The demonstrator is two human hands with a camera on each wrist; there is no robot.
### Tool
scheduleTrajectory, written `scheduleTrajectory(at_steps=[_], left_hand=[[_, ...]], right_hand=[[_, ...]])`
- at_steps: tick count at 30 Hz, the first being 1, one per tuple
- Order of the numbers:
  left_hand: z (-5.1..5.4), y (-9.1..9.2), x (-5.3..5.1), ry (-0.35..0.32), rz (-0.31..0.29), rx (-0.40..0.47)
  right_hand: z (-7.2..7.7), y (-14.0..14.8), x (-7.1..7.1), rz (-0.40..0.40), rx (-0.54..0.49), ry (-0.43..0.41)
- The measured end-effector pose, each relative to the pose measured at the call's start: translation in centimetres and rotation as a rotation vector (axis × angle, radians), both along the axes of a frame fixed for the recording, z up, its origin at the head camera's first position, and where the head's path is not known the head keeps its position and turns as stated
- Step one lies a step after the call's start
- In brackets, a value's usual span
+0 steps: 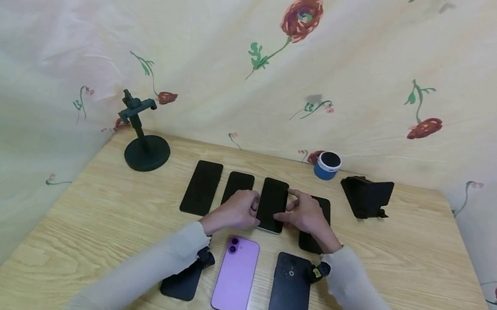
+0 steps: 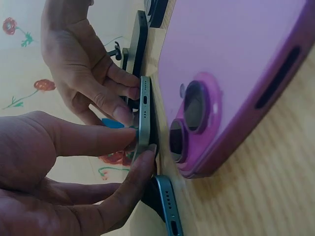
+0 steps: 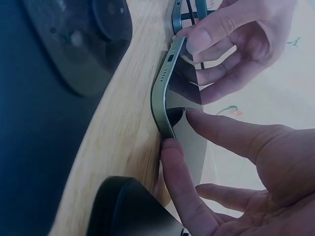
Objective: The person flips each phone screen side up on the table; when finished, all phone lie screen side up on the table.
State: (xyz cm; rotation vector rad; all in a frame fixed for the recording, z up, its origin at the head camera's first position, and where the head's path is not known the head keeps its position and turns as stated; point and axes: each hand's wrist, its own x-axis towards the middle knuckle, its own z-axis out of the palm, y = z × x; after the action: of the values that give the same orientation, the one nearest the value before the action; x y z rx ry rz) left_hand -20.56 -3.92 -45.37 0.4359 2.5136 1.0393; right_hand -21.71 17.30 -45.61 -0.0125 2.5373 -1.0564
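Note:
Both hands are at a black-screened phone [image 1: 273, 199] in the back row. The left hand [image 1: 237, 211] grips its left edge near the bottom corner; the right hand [image 1: 310, 216] holds the right edge, thumb over the screen. In the left wrist view, the left hand [image 2: 54, 177] pinches the phone's pale green edge [image 2: 144, 115] between thumb and finger. From the right wrist, the right hand [image 3: 256, 172] has a finger at the edge [image 3: 158, 98] and its thumb at the screen. The screen faces up.
Beside it lie black phones [image 1: 201, 188], [image 1: 239, 182] and another partly under the right forearm [image 1: 313, 243]. Nearer are a purple phone [image 1: 234, 280], a dark phone [image 1: 289, 306] and another dark phone [image 1: 182, 283]. Behind stand a round-based stand [image 1: 147, 152], a blue cylinder [image 1: 327, 166] and a black holder [image 1: 367, 197].

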Motion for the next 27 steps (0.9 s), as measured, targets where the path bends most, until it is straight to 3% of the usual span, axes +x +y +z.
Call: scheduleTrajectory(at_steps=[10,17,27], left_hand=[[0.2,0.5,-0.1,-0.01,0.016,-0.07],[0.5,1.0,0.2,0.017,0.027,-0.156],[0.7,0.6,0.6,0.013,0.02,-0.131]], right_hand=[[0.0,0.0,0.0,0.0,0.013,0.006],[0.0,-0.1,0.2,0.01,0.024,0.024],[0.4,0.7,0.6,0.047,-0.04,-0.023]])
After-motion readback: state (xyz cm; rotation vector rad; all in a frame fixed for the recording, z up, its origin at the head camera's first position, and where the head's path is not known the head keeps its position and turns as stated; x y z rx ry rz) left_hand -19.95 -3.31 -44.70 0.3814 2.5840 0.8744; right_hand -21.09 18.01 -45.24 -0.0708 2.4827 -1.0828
